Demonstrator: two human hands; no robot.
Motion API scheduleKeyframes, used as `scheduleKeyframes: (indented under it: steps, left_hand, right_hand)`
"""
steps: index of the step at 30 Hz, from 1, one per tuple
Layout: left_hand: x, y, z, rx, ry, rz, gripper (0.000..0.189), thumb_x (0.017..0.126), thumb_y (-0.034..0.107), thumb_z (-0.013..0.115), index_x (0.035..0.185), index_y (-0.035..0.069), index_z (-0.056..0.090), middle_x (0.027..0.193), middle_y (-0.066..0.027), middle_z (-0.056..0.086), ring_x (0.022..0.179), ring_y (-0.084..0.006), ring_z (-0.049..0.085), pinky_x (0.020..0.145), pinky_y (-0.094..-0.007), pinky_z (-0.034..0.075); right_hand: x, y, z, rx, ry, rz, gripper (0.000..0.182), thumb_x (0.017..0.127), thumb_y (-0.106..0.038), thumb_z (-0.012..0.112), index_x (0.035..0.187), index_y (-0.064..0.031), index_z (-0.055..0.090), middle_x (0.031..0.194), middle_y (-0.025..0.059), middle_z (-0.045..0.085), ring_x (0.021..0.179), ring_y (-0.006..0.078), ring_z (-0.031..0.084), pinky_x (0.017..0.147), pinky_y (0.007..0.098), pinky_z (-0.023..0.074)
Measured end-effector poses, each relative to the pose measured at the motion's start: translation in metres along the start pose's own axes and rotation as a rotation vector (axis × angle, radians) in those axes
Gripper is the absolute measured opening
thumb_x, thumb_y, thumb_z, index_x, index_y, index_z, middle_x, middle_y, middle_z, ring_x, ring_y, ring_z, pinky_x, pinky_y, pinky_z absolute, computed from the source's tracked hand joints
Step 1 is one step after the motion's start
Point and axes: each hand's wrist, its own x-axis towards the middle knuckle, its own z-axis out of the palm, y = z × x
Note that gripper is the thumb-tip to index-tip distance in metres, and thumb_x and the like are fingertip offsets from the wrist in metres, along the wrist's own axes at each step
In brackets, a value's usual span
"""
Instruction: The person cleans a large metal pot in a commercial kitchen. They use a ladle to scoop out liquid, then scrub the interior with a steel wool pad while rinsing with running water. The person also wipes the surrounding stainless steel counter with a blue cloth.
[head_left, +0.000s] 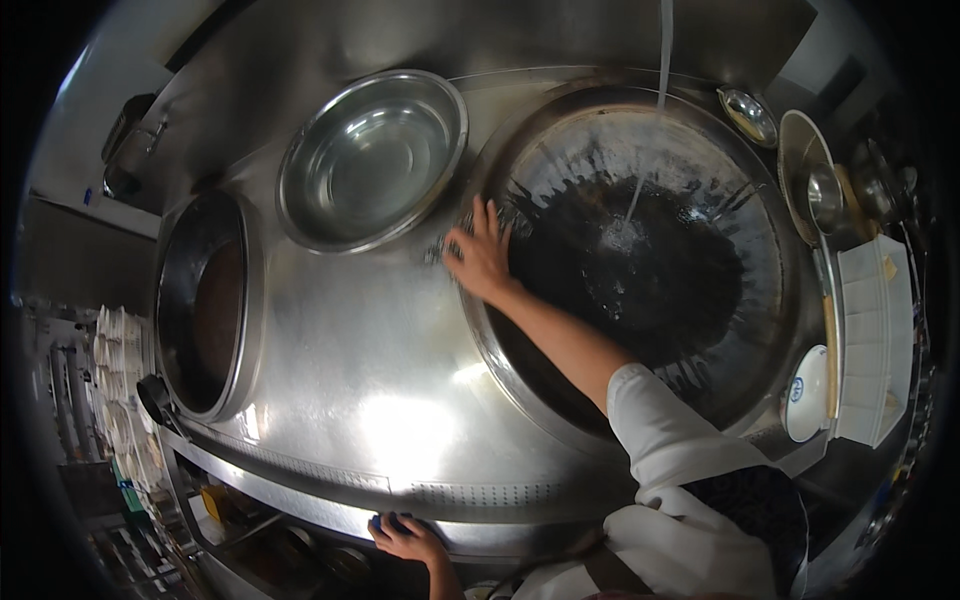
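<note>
My right hand (484, 259) reaches over the left rim of a large wok (720, 300), its fingers spread. Blurred silvery streaks show beside and behind those fingers; whether they are splashing water or a wire scourer I cannot tell. A thin water stream (636, 191) falls from a spout (666, 45) into the wok and hits the dark wet bottom. At the counter's front edge, my left hand (401, 538) has its fingers around a dark blue knob (403, 523). Left of the wok, a wide steel basin (375, 161) rests tilted on the steel counter (352, 322).
A second wok (214, 300) is set in the counter's left end. Along the right side are a metal bowl (748, 117), a strainer (802, 139), a ladle (826, 196), a white bowl (806, 397) and a white divided container (874, 337). Stacked white dishes (116, 352) stand far left.
</note>
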Motion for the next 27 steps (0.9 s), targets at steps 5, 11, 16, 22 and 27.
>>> scheduleKeyframes:
  steps: [5, 11, 16, 22, 27]
  left_hand:
    - [-0.005, -0.002, 0.002, 0.016, -0.026, -0.027, 0.030, 0.085, 0.028, 0.049, 0.094, 0.001, 0.057, 0.119, -0.0248, 0.043, 0.103, -0.0393, 0.045, 0.086, -0.0473, 0.036]
    - [0.021, 0.030, -0.016, 0.054, 0.023, 0.238, 0.015, 0.082, 0.018, 0.050, 0.084, 0.004, 0.053, 0.090, -0.0181, 0.052, 0.072, -0.0333, 0.050, 0.062, -0.0457, 0.040]
    - [0.018, 0.020, -0.014, 0.117, 0.038, 0.247, 0.016, 0.081, 0.019, 0.050, 0.085, 0.004, 0.054, 0.088, -0.0174, 0.054, 0.071, -0.0336, 0.051, 0.060, -0.0451, 0.040]
    - [0.019, 0.031, -0.017, 0.139, 0.065, 0.231, 0.016, 0.081, 0.020, 0.051, 0.085, 0.005, 0.055, 0.088, -0.0155, 0.054, 0.070, -0.0325, 0.051, 0.060, -0.0444, 0.040]
    - [0.013, 0.025, -0.009, 0.177, 0.091, 0.282, 0.015, 0.083, 0.020, 0.049, 0.084, 0.006, 0.054, 0.091, -0.0143, 0.053, 0.072, -0.0299, 0.050, 0.061, -0.0433, 0.040]
  right_hand:
    - [0.131, 0.066, 0.001, -0.252, 0.176, 0.192, 0.035, 0.073, -0.029, 0.065, 0.105, -0.0173, 0.058, 0.142, 0.0207, 0.016, 0.132, 0.0409, 0.010, 0.096, 0.0670, 0.0161]
    - [0.180, 0.111, -0.020, -0.295, 0.373, 0.206, 0.034, 0.076, -0.031, 0.061, 0.106, -0.0163, 0.057, 0.139, 0.0175, 0.025, 0.131, 0.0373, 0.015, 0.096, 0.0677, 0.0164]
    - [0.086, 0.054, 0.003, -0.210, 0.069, -0.102, 0.026, 0.071, -0.023, 0.063, 0.092, -0.0081, 0.057, 0.141, 0.0155, 0.022, 0.133, 0.0365, 0.012, 0.091, 0.0714, 0.0206]
    - [-0.057, 0.004, -0.021, 0.049, -0.173, -0.343, 0.015, 0.070, -0.014, 0.064, 0.076, -0.0109, 0.051, 0.143, 0.0174, 0.017, 0.133, 0.0399, 0.010, 0.089, 0.0736, 0.0203]
    - [-0.028, 0.014, -0.021, 0.108, -0.181, -0.294, 0.017, 0.070, -0.018, 0.064, 0.080, -0.0095, 0.053, 0.141, 0.0199, 0.020, 0.133, 0.0396, 0.011, 0.092, 0.0721, 0.0188]
